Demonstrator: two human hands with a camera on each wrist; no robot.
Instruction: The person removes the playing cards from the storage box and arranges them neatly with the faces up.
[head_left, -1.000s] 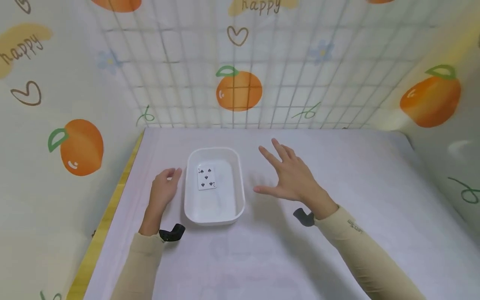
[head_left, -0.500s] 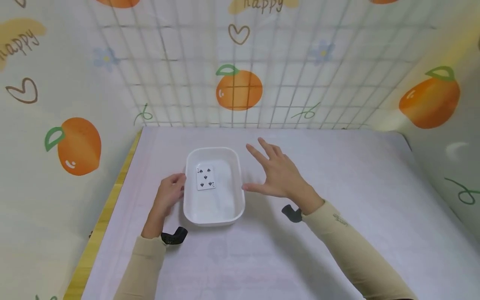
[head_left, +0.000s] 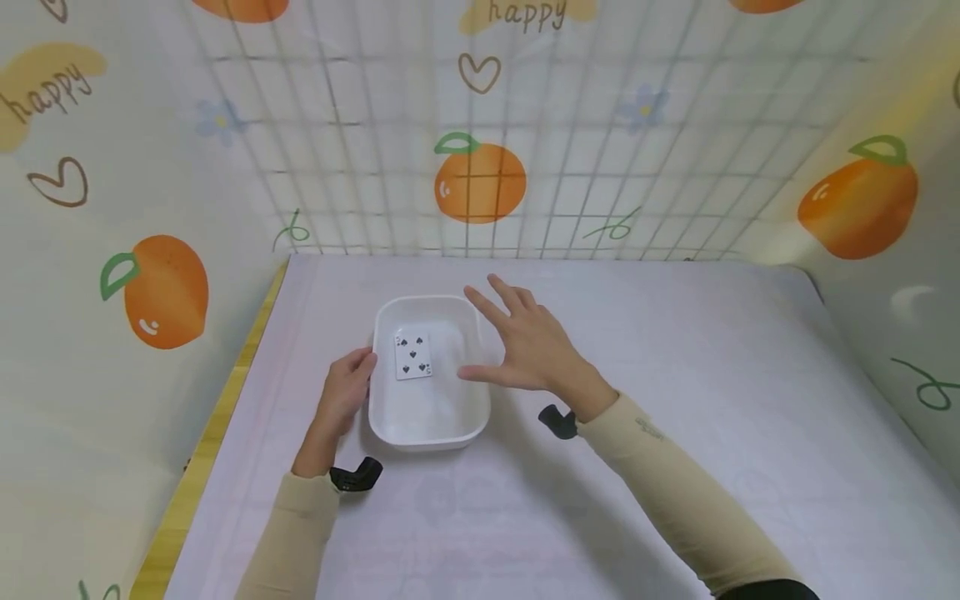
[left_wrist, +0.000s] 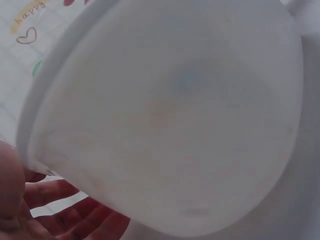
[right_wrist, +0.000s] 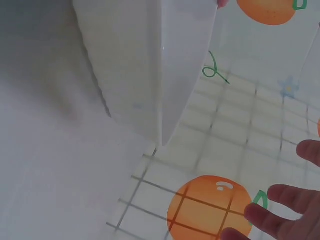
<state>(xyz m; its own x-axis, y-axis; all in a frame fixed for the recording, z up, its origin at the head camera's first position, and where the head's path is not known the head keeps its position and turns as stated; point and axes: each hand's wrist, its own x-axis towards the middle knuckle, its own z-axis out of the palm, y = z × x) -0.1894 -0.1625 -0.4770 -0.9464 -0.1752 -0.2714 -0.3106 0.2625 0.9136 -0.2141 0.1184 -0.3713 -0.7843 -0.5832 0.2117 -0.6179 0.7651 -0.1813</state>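
A white rectangular plastic tub (head_left: 420, 417) with rounded corners stands on the table, left of the middle. Inside it, face up toward the upper left, lies a playing card (head_left: 412, 357) with several black spades. My left hand (head_left: 347, 385) grips the tub's left rim, thumb at the top edge; in the left wrist view the fingers (left_wrist: 75, 220) lie along the outer wall. My right hand (head_left: 528, 343) is over the tub's right side with fingers spread and thumb stretched over the interior, holding nothing. In the right wrist view its fingertips are apart from the tub.
A pale cloth covers the table (head_left: 712, 375), with a yellow wooden strip (head_left: 217, 425) along its left edge. Behind stands a wire grid under a sheet (head_left: 600, 150) printed with oranges and hearts. Black wrist-worn pieces (head_left: 357, 475) show at both cuffs.
My right hand has moved left, from beside the tub to over its right rim. My left hand has come in from the left and taken hold of the rim. Tub and card stay put.
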